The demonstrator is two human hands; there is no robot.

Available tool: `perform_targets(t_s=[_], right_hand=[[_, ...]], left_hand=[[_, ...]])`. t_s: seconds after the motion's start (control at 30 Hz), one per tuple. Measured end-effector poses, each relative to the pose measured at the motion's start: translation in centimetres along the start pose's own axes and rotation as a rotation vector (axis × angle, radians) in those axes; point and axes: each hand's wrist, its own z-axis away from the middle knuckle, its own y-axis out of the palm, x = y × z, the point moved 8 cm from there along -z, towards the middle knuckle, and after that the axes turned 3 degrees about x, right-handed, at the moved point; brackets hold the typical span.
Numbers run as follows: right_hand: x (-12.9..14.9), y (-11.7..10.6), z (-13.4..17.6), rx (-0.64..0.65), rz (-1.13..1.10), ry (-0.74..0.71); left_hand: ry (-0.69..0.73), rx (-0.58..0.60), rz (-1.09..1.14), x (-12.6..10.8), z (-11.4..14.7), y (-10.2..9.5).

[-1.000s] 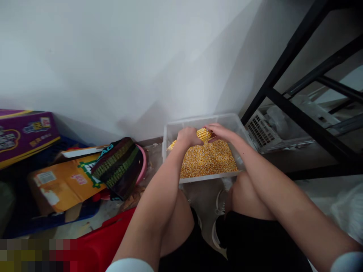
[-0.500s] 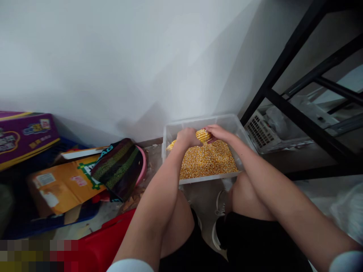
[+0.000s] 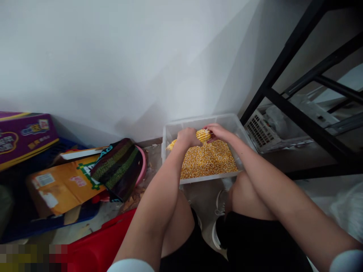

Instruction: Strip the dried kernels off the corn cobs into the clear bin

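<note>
Hands curled snugly, both gripping corncob above kernels.

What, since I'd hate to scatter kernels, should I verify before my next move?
1. Left hand on the elongated yellow corn cob: ok.
2. Right hand on the cob's right end: ok.
3. Cob within the outline of the translucent white rectangular plastic bin: ok.
4. Small, loose yellow corn kernels inside the bin: ok for the visible heap.
5. Bin resting firmly: cannot tell; its underside is hidden.
6. Black mesh bag with green stripes clear of the bin: ok; it lies apart, to the left.
</note>
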Motion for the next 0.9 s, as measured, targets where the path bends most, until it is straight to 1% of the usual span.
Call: perform_targets(t_s=[0.1,0.23,0.3,0.4,0.5,0.57,0.63,0.77,0.83,0.9], right_hand=[[0.0,-0.1,-0.1,-0.008,0.022,-0.015],[0.0,0.2,-0.9,0.011,0.184,-0.122],[-0.3,0.3,-1.4,0.013,0.235,-0.151],[-0.3,0.4,-1.9,0.006,0.232,-0.181],[-0.2,0.3,-1.8,0.002,0.147,-0.160],[0.0,0.5,-1.4,0.033,0.111,-0.133],[0.2,0.8,-0.7,0.094,0.103,-0.101],[0.3,1.7,0.3,0.228,0.051,-0.061],[0.1,1.9,0.4,0.241,0.037,-0.050],[0.0,1.9,0.3,0.227,0.031,-0.035]], left_hand=[[0.008,0.008,0.012,-0.1,0.0,0.1],[-0.001,0.018,0.025,-0.2,0.0,0.2],[-0.001,0.018,0.033,-0.1,0.1,0.2],[-0.003,0.018,0.064,0.2,0.2,0.1],[-0.006,0.028,0.123,0.9,0.3,0.2],[-0.008,0.051,0.185,1.4,0.2,0.4],[-0.021,0.097,0.275,1.9,0.0,1.0],[-0.041,0.226,0.506,2.4,0.1,2.3],[-0.030,0.267,0.573,2.4,0.3,2.7],[-0.025,0.283,0.594,2.4,0.5,2.8]])
